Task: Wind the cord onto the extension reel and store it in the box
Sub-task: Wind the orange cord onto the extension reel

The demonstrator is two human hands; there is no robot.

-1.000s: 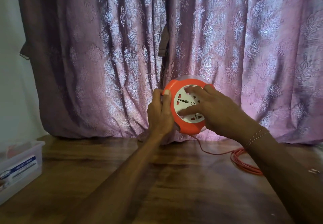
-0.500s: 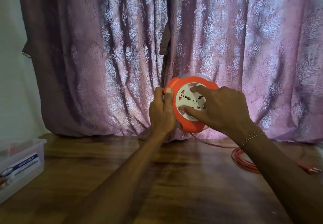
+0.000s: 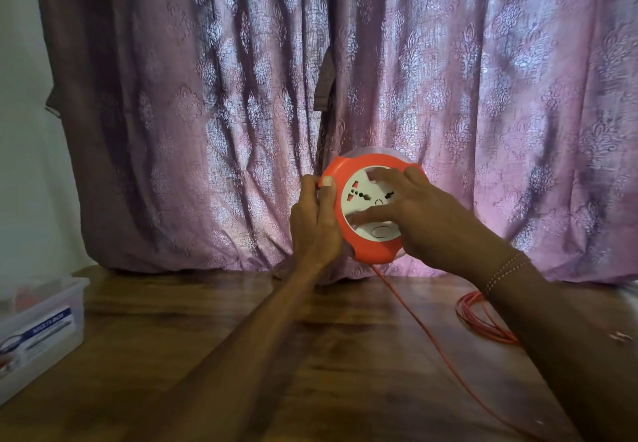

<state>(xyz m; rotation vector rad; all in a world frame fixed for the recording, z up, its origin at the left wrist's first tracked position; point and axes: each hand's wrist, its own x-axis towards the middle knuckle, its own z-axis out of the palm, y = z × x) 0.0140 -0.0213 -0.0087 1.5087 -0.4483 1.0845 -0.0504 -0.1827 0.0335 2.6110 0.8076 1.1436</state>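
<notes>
An orange extension reel [image 3: 366,251] with a white socket face is held upright above the wooden table [image 3: 214,345], in front of the curtain. My left hand [image 3: 316,220] grips its left rim, thumb on the front edge. Fingers of my right hand [image 3: 414,213] are spread across the white socket disc. A thin orange cord [image 3: 424,331] drops from the reel's bottom and runs toward the lower right across the table. More of the cord lies in loose loops [image 3: 483,320] on the table behind my right forearm. A clear plastic box [image 3: 41,324] with a blue label sits at the left edge.
A mauve patterned curtain [image 3: 241,113] hangs along the table's far edge. A pale wall [image 3: 20,130] is at the left. The cord's plug end [image 3: 621,336] shows faintly at the right edge of the table.
The white socket disc has turned under my right hand's fingers. A straight stretch of cord now runs from the reel toward the lower right. My left hand keeps its hold on the rim.
</notes>
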